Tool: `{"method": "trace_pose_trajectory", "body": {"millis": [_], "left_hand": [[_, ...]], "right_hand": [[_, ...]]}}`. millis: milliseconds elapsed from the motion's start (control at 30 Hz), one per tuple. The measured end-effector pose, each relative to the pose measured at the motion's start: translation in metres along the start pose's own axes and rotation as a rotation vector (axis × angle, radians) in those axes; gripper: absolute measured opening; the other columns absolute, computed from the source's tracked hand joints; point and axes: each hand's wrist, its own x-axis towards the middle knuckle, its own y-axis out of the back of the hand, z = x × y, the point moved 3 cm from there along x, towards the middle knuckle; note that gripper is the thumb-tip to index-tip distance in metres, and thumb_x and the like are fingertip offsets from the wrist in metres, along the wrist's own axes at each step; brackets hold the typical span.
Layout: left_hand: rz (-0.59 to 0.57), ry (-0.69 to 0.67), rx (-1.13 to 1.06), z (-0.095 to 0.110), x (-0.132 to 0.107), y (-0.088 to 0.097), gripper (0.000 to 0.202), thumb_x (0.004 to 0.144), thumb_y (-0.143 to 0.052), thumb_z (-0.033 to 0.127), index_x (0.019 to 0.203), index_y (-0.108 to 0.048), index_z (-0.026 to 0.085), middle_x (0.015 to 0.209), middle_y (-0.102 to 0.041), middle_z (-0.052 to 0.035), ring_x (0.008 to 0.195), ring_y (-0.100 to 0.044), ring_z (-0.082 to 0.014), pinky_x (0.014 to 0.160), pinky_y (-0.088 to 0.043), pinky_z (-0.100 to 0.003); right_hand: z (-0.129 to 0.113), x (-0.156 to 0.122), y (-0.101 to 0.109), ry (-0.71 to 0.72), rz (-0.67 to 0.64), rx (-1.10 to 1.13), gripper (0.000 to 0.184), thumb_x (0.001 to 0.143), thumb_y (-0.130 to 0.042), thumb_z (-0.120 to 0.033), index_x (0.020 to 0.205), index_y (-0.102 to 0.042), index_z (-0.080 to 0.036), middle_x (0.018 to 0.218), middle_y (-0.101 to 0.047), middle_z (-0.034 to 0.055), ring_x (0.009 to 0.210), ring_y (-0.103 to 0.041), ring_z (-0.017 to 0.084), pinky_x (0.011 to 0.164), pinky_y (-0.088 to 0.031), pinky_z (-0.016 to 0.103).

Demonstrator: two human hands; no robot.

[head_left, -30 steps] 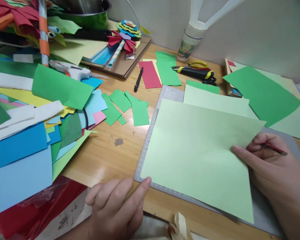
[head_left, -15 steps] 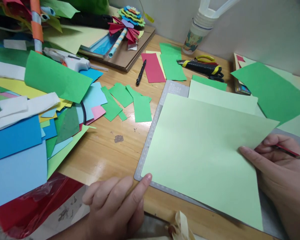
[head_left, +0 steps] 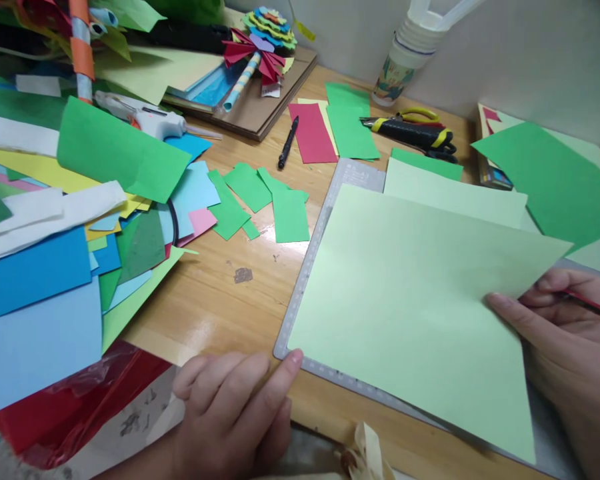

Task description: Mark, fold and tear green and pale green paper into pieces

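A large light green sheet of paper (head_left: 420, 307) lies over a grey cutting mat (head_left: 307, 277) with ruler marks. My right hand (head_left: 570, 333) pinches the sheet's right edge, thumb on top, and bends it up a little there. A thin red and black pencil-like stick (head_left: 590, 305) is also tucked in those fingers. At the sheet's lower left corner rests the index fingertip of my left hand (head_left: 240, 400); its other fingers are loosely bent and hold nothing. Behind the sheet a second pale green sheet (head_left: 455, 199) sticks out.
Cut green paper pieces (head_left: 291, 217) and a black pen (head_left: 288, 142) lie left of the mat. Pliers (head_left: 415, 133) and a plastic cup (head_left: 403, 63) stand behind. Coloured paper scraps (head_left: 35, 333) and a glue gun (head_left: 145, 117) crowd the left side.
The whole view has shifted slightly, so things appear a little further right. Both hands keep the same pose on the light green sheet.
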Motion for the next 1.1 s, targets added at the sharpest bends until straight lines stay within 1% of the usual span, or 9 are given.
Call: {"method": "trace_pose_trajectory", "body": {"millis": [300,467,600,767,833,933,1033,1100], "left_hand": [[0.009,-0.004,0.003,0.001,0.003,0.001,0.024,0.087,-0.051,0.018,0.101,-0.071,0.019,0.075,-0.063,-0.0034,0.072,-0.054,-0.0168,0.067,-0.033,-0.034],[0.011,-0.019,0.024,0.002,0.002,0.001,0.023,0.088,-0.051,0.021,0.1,-0.071,0.02,0.075,-0.061,-0.0034,0.072,-0.052,-0.0166,0.066,-0.033,-0.034],[0.016,0.036,0.007,0.001,0.001,0.0,0.025,0.087,-0.05,0.021,0.102,-0.071,0.023,0.075,-0.062,-0.0028,0.072,-0.053,-0.0168,0.065,-0.033,-0.035],[0.022,0.04,0.025,0.002,-0.001,-0.002,0.025,0.087,-0.051,0.021,0.104,-0.07,0.024,0.076,-0.064,-0.003,0.072,-0.054,-0.0176,0.066,-0.034,-0.036],[0.047,0.059,0.037,0.002,-0.002,-0.002,0.026,0.087,-0.051,0.021,0.104,-0.07,0.025,0.079,-0.067,-0.0024,0.074,-0.056,-0.0176,0.069,-0.036,-0.036],[0.068,0.039,0.046,0.004,-0.004,-0.002,0.028,0.088,-0.05,0.019,0.107,-0.07,0.024,0.092,-0.072,-0.0012,0.081,-0.06,-0.0165,0.08,-0.039,-0.034],[0.037,0.032,0.044,0.005,-0.008,-0.004,0.032,0.09,-0.046,0.014,0.108,-0.07,0.024,0.099,-0.075,0.0008,0.092,-0.061,-0.0159,0.091,-0.037,-0.032],[0.019,0.022,0.048,0.005,-0.009,-0.004,0.033,0.09,-0.046,0.012,0.108,-0.07,0.024,0.099,-0.075,0.0028,0.092,-0.062,-0.0149,0.095,-0.036,-0.031]], "right_hand": [[0.002,0.002,0.001,-0.02,-0.026,0.015,0.052,0.04,-0.084,-0.016,0.079,-0.049,-0.024,0.062,-0.048,-0.0057,0.054,-0.042,0.01,0.048,-0.035,0.017],[0.003,0.003,0.001,0.012,-0.044,0.032,0.051,0.043,-0.082,-0.015,0.08,-0.048,-0.023,0.064,-0.047,-0.0066,0.053,-0.04,0.008,0.049,-0.037,0.015],[0.006,0.005,0.003,0.05,-0.066,0.024,0.048,0.045,-0.082,-0.016,0.08,-0.049,-0.023,0.064,-0.048,-0.0066,0.055,-0.041,0.008,0.052,-0.039,0.015],[0.01,0.007,0.005,0.055,-0.085,0.022,0.049,0.047,-0.083,-0.018,0.082,-0.049,-0.023,0.065,-0.048,-0.0067,0.056,-0.042,0.008,0.054,-0.04,0.015],[0.011,0.007,0.005,0.057,-0.088,0.034,0.049,0.047,-0.084,-0.017,0.082,-0.049,-0.023,0.066,-0.047,-0.0067,0.056,-0.041,0.008,0.053,-0.04,0.015],[0.01,0.007,0.004,0.061,-0.084,0.028,0.049,0.047,-0.084,-0.018,0.081,-0.049,-0.023,0.066,-0.047,-0.0066,0.056,-0.041,0.008,0.052,-0.04,0.015],[0.009,0.007,0.003,0.056,-0.081,0.015,0.049,0.046,-0.084,-0.02,0.08,-0.049,-0.023,0.065,-0.048,-0.0063,0.056,-0.041,0.009,0.051,-0.04,0.016],[0.009,0.007,0.003,0.041,-0.082,0.023,0.049,0.046,-0.084,-0.019,0.08,-0.049,-0.023,0.065,-0.048,-0.0062,0.056,-0.042,0.009,0.051,-0.04,0.017]]}}
